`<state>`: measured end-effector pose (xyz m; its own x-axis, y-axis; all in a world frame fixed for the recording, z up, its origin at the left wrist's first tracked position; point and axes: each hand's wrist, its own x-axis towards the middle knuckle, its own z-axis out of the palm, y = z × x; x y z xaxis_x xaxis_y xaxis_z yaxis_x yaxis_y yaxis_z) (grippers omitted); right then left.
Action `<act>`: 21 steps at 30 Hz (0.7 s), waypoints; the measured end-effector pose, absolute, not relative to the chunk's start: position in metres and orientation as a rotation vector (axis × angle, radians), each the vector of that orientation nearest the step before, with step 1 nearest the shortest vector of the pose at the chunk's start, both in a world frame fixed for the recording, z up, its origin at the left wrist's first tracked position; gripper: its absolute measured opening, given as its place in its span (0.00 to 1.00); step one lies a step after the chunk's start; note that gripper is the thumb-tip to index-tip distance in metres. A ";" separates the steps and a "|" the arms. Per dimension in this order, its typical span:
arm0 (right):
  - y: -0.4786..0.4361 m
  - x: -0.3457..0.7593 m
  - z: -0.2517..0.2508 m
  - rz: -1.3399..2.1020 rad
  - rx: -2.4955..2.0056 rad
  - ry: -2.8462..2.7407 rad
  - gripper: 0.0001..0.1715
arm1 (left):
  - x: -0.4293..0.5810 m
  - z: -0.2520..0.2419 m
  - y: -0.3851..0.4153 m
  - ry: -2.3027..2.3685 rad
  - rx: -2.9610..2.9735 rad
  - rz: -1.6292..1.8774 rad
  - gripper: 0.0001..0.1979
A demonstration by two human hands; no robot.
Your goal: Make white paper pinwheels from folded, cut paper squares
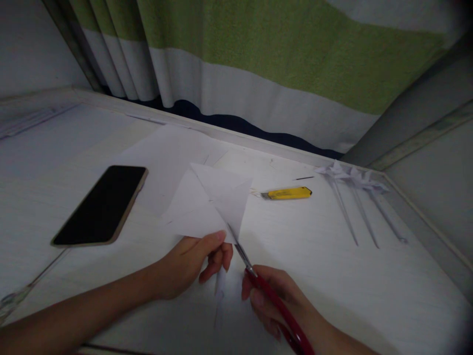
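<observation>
My left hand (pixel 205 256) pinches the near edge of a square sheet of white paper (pixel 199 202), thumb on top. Diagonal lines cross the sheet and meet near its middle. In my right hand (pixel 277 296) is a pair of scissors with red handles (pixel 271 291). Their metal blades reach the paper's near right corner, along a diagonal line, close to my left thumb. Below my left hand, a thin white strip or rolled paper (pixel 220 286) lies partly hidden.
A smartphone (pixel 101 207) lies at left with a cord near it. Beyond the paper are a yellow utility knife (pixel 288 193), a thin dark stick (pixel 303 178) and more white sheets (pixel 158 158). Several paper pinwheels on sticks (pixel 354 185) rest at right. A curtain (pixel 258 74) hangs behind.
</observation>
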<state>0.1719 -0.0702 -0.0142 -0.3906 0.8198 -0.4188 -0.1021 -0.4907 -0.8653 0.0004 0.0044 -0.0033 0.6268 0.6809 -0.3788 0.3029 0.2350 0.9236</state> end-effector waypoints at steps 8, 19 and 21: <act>-0.068 0.170 -0.012 1.950 -1.223 -1.048 0.21 | 0.000 -0.005 0.003 0.920 1.381 0.331 0.23; -0.069 0.173 -0.016 1.961 -1.249 -1.040 0.23 | 0.001 -0.005 0.003 0.898 1.377 0.340 0.22; -0.069 0.172 -0.015 1.961 -1.250 -1.032 0.23 | 0.001 -0.005 0.003 0.898 1.377 0.343 0.22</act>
<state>0.1722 -0.0687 -0.0150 -0.3858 0.7979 -0.4632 -0.0699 -0.5259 -0.8477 0.0011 0.0028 -0.0046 0.6370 0.6889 -0.3460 0.2830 0.2084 0.9362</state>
